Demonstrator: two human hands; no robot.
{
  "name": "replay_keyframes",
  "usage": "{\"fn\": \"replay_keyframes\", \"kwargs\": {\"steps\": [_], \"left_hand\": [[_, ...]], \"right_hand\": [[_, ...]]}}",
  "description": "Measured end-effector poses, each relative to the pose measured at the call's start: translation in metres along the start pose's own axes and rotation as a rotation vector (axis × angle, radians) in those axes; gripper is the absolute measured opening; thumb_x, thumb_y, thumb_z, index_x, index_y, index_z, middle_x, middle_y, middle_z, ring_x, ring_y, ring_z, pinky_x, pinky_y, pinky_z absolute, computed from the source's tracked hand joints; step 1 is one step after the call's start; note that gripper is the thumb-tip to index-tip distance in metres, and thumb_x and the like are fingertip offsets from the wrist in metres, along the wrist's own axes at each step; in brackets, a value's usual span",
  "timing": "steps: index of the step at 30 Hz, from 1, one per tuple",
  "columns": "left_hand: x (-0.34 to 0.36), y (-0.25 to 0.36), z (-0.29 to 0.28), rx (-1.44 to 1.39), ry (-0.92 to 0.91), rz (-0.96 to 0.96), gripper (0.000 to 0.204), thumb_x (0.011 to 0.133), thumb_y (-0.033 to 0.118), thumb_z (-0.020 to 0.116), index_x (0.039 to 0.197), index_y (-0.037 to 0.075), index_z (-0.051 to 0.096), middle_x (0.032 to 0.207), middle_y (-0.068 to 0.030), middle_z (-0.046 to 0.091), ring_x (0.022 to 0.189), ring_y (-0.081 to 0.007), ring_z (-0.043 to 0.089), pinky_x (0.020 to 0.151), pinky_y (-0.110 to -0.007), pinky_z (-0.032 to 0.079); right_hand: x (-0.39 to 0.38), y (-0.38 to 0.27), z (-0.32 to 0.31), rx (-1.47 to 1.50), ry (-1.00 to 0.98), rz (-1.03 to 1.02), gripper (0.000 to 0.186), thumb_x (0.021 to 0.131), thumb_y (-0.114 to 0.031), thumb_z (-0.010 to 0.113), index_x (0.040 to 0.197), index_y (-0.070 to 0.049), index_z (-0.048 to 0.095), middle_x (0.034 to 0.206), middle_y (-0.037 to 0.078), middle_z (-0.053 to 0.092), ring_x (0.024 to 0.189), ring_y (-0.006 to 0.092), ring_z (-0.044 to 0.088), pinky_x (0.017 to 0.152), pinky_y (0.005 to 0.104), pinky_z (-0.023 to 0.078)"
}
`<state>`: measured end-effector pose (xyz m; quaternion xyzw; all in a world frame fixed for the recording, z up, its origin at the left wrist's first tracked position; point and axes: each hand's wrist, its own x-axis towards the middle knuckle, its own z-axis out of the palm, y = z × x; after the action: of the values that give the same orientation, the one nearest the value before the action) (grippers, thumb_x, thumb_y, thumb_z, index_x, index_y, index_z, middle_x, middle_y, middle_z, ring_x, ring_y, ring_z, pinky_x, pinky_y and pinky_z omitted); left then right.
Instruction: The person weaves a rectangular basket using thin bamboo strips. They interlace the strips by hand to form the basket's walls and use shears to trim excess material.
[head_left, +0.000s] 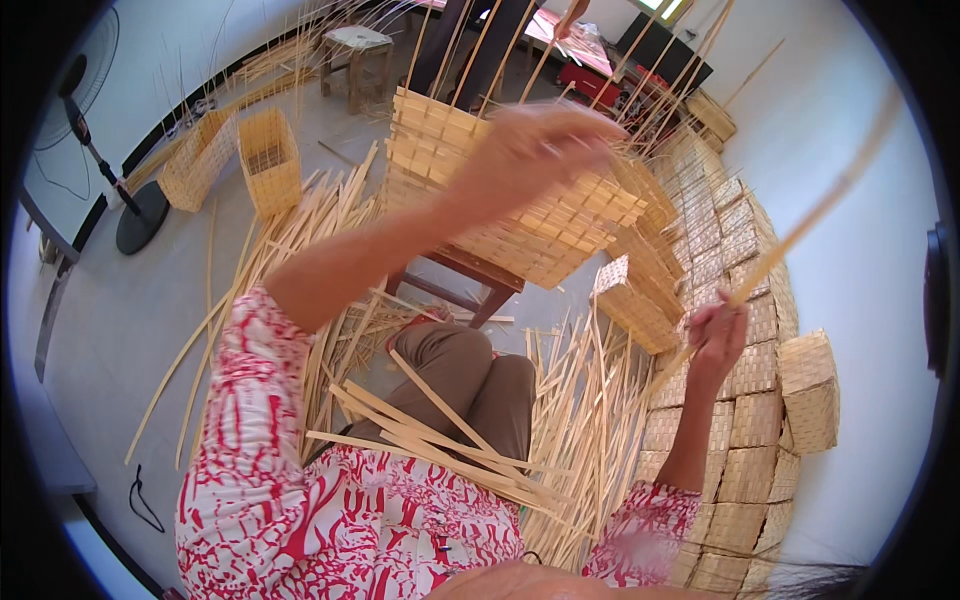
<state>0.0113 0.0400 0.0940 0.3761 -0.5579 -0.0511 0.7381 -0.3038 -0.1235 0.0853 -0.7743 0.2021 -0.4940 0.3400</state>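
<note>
My right hand (718,332), out at the right, is closed around a long pale bamboo strip (795,240) that slants up toward the wall. My left arm reaches across the middle, and my left hand (555,145) passes in front of a partly woven bamboo basket (560,225). Motion smears its fingers, so I cannot tell whether they hold anything. The basket sits tilted on a brown wooden stool (470,262), with long unwoven strips standing up from its far side. Several loose strips (440,445) lie across my lap.
Piles of loose strips (590,420) cover the floor on both sides of my legs. Stacked woven baskets (755,420) line the right wall. Two baskets (268,160) and a standing fan (140,215) are at the left. Beyond the work stands another person in dark trousers (440,55).
</note>
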Motion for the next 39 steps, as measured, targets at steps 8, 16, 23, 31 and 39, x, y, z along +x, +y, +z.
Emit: {"fn": "replay_keyframes", "kwargs": {"steps": [8, 16, 23, 31, 39], "left_hand": [[0.052, -0.08, -0.193, 0.929, 0.453, 0.047, 0.07, 0.086, 0.036, 0.078, 0.14, 0.005, 0.048, 0.119, -0.011, 0.065, 0.12, -0.0238, 0.058, 0.099, -0.041, 0.05], [0.098, -0.01, -0.196, 0.132, 0.229, -0.078, 0.018, 0.091, 0.018, 0.071, 0.096, 0.001, 0.069, 0.084, -0.0058, 0.073, 0.071, -0.0163, 0.067, 0.062, -0.032, 0.051], [0.1, -0.008, -0.157, 0.7, -0.292, -0.259, 0.065, 0.085, 0.035, 0.077, 0.136, 0.004, 0.053, 0.12, -0.0159, 0.066, 0.112, -0.0231, 0.061, 0.094, -0.04, 0.051], [0.101, -0.003, -0.139, 0.869, 0.15, 0.004, 0.052, 0.079, 0.026, 0.081, 0.116, -0.006, 0.062, 0.098, -0.0122, 0.071, 0.089, -0.02, 0.068, 0.079, -0.033, 0.056], [0.09, 0.012, -0.144, 0.899, 0.173, -0.248, 0.066, 0.085, 0.028, 0.076, 0.135, -0.006, 0.049, 0.114, -0.0221, 0.067, 0.103, -0.0261, 0.066, 0.087, -0.037, 0.054]], "right_hand": [[0.061, 0.112, -0.013, 0.204, 0.022, 0.382, 0.016, 0.103, -0.019, 0.054, 0.108, -0.006, 0.063, 0.095, 0.007, 0.069, 0.085, 0.0154, 0.068, 0.069, 0.0304, 0.06], [0.088, 0.125, 0.066, 0.5, -0.129, 0.586, 0.015, 0.101, -0.015, 0.056, 0.108, -0.003, 0.063, 0.128, 0.01, 0.061, 0.123, 0.0202, 0.055, 0.089, 0.0476, 0.059], [0.104, 0.146, 0.09, 0.752, -0.259, 0.521, 0.011, 0.101, -0.01, 0.056, 0.107, -0.003, 0.062, 0.109, 0.007, 0.066, 0.105, 0.0188, 0.063, 0.091, 0.0467, 0.059], [0.096, 0.139, 0.092, 0.677, -0.166, 0.528, 0.01, 0.1, -0.012, 0.059, 0.103, -0.004, 0.065, 0.104, 0.006, 0.067, 0.096, 0.0172, 0.065, 0.085, 0.0409, 0.06], [0.094, 0.132, 0.092, 0.655, -0.15, 0.544, 0.011, 0.1, -0.013, 0.058, 0.103, -0.004, 0.063, 0.104, 0.005, 0.067, 0.095, 0.0176, 0.064, 0.085, 0.0389, 0.059]]}}
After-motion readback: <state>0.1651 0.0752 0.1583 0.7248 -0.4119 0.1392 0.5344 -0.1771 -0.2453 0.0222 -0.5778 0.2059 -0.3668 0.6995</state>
